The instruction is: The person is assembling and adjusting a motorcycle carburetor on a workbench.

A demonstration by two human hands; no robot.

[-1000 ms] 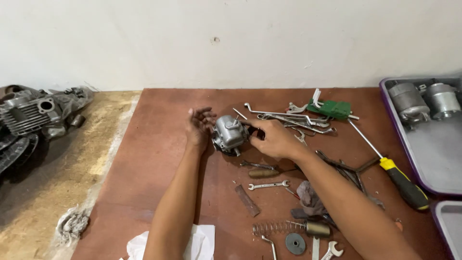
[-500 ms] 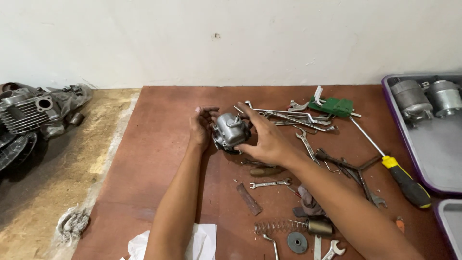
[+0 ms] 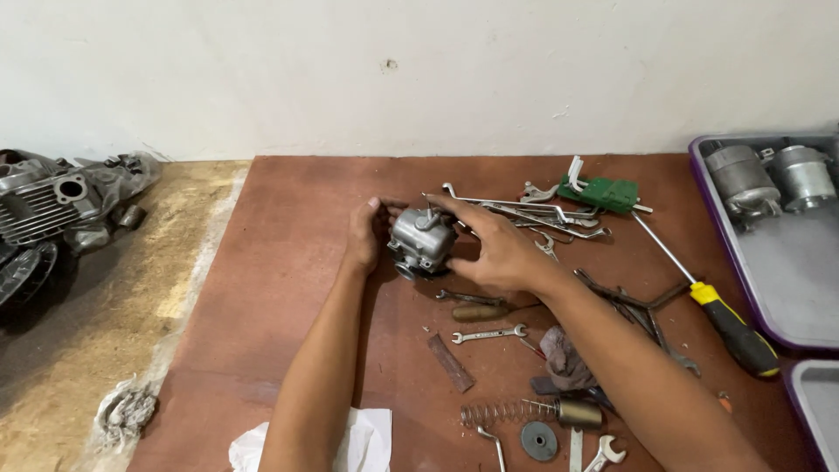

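reddish-brown board (image 3: pixel 288 350), yellow-handled screwdriver (image 3: pixel 732 328) at right, green tool holder (image 3: pixel 607 194) near wall, small wrench (image 3: pixel 489 334), coil spring (image 3: pixel 494 412), dark washer (image 3: pixel 538 440), white cloth (image 3: pixel 367 437) at bottom edge, purple tray (image 3: pixel 791 288) with metal cylinders (image 3: pixel 769 177), engine block (image 3: pixel 52 205) far left

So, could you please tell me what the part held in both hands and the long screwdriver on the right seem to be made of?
The held part looks like cast metal, probably aluminium: dull silver-grey, lumpy moulded shape. The screwdriver seems to have a bright steel shaft, thin and shiny, and a yellow-and-black handle that is likely plastic or rubber, matte.
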